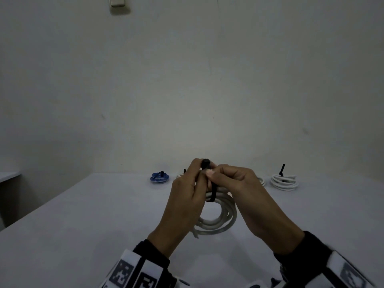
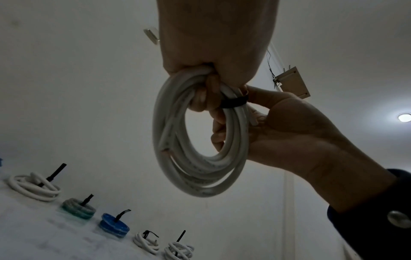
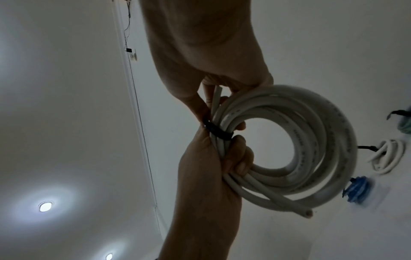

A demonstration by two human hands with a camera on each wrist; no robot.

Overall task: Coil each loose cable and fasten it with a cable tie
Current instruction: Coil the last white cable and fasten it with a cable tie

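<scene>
I hold a white cable coil (image 1: 220, 219) in the air above the table (image 1: 83, 225), with both hands round its top. A black cable tie (image 1: 213, 192) is wrapped round the bundled turns (image 2: 233, 102) (image 3: 217, 132). My left hand (image 1: 187, 196) curls its fingers (image 2: 200, 98) through the coil just beside the tie. The tie's black head (image 1: 205, 163) shows at that hand's fingertips. My right hand (image 1: 239, 183) grips the coil on the tie's other side, and its thumb lies against the tie's strap. One cut cable end (image 3: 308, 213) sticks out of the coil.
Tied coils stand in a row at the table's far edge: a blue one (image 1: 159, 177), a white one (image 1: 284, 181), and another white one (image 1: 261, 180) partly behind my right hand. The left wrist view also shows a green coil (image 2: 77, 208). A plain wall rises behind.
</scene>
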